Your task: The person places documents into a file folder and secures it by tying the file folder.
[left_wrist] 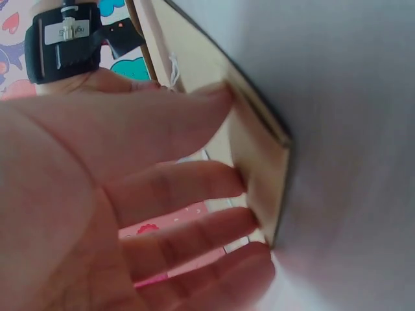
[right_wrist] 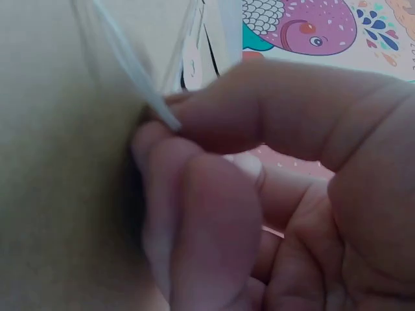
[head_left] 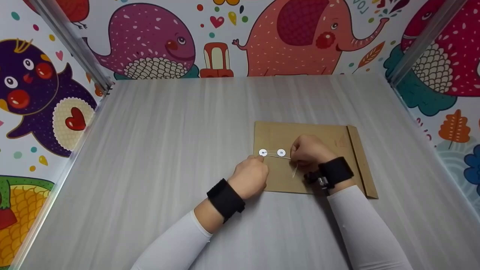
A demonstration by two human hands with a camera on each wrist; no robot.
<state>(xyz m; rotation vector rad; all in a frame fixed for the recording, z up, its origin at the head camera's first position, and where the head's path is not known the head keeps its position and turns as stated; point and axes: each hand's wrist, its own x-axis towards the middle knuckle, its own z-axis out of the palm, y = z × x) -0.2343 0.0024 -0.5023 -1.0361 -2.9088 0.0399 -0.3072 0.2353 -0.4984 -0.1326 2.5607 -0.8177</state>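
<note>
A brown kraft envelope lies flat, with two white discs, a left disc and a right disc, on its left half. Thin white string runs about the discs toward my right hand. That hand pinches the string between thumb and fingers, just above the paper. My left hand presses its fingertips on the envelope's left edge, close below the left disc. In the left wrist view, the left thumb and fingers are gently bent against the envelope. A loose string end hangs below the right hand.
The envelope rests on a pale wood-grain table. A folded strip runs down its right side. Cartoon-printed panels stand behind and at both sides, with metal rails at the corners.
</note>
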